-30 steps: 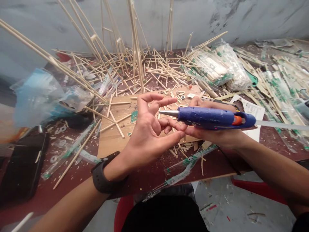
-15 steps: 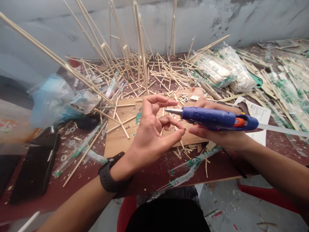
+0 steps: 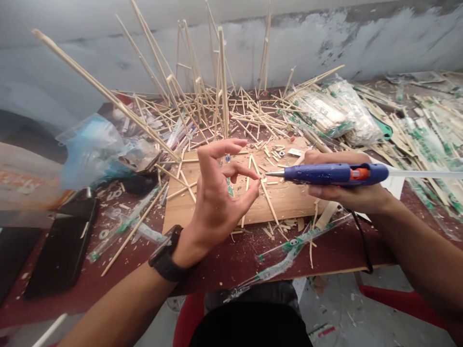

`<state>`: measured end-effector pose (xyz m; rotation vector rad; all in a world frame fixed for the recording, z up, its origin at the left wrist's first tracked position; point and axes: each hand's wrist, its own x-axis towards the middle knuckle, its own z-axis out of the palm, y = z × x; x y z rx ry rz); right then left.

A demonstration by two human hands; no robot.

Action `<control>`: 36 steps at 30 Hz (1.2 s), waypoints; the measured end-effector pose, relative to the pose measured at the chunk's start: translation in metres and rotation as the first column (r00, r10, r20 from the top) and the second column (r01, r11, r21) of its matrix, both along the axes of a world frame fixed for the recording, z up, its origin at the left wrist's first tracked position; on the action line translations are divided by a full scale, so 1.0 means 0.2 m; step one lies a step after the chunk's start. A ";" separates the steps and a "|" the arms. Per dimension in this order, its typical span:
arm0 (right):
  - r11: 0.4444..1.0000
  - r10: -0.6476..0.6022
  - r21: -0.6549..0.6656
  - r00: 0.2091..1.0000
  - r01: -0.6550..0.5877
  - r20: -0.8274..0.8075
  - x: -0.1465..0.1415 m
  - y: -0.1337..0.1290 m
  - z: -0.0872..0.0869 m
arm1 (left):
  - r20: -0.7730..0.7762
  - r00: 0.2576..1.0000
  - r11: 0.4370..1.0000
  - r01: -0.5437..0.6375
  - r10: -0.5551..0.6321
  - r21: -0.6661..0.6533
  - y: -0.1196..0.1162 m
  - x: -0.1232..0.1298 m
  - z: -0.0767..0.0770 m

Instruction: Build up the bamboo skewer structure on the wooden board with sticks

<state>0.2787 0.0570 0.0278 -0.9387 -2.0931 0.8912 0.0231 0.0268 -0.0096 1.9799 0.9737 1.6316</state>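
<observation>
My right hand (image 3: 347, 195) is wrapped round a blue hot glue gun (image 3: 314, 173), with a pale glue stick (image 3: 423, 174) running out of its back end. The gun's metal nozzle (image 3: 277, 174) points left and its tip is right by the fingertips of my left hand (image 3: 220, 202). Thumb and index finger of that hand are pinched together on something too small to make out; the other fingers are raised and bent. Thin wooden sticks (image 3: 269, 202) lie on the wooden board (image 3: 296, 205) below. A dark watch (image 3: 168, 255) is on my left wrist.
Upright stick frames (image 3: 222, 86) rise at the back among many loose sticks. Plastic-wrapped stick bundles (image 3: 325, 113) lie back right. A blue plastic bag (image 3: 90, 149) and a black phone (image 3: 63, 246) are on the left. A clear wrapper (image 3: 285, 260) lies near the table's front edge.
The glue gun's nozzle has moved from above my left hand to its pinched fingertips. My left hand has shifted slightly left and up. The view has also shifted a little.
</observation>
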 end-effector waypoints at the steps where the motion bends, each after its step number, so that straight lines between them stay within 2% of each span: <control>1: 1.000 0.011 0.003 1.000 -0.011 0.009 -0.01 0.00 0.00 | 0.001 1.000 1.000 0.001 -0.001 0.000 0.00 0.00 0.00; 9: 0.998 0.016 0.059 1.000 -0.015 -0.011 0.00 0.00 -0.03 | 0.042 0.999 1.000 0.025 -0.025 -0.014 0.00 0.00 -0.01; 16: 0.995 0.058 0.081 0.995 -0.064 0.080 -0.02 0.01 0.01 | 0.033 0.999 0.999 0.026 -0.024 -0.040 -0.01 0.00 0.00; 21: 0.992 0.081 0.096 0.994 -0.087 0.069 -0.02 0.01 0.01 | 0.010 1.000 0.999 0.013 -0.013 -0.030 -0.01 0.01 0.00; 36: 0.991 0.067 0.107 0.989 -0.081 0.130 0.00 0.01 0.00 | 0.018 0.999 0.999 0.037 -0.036 -0.039 -0.01 0.00 -0.01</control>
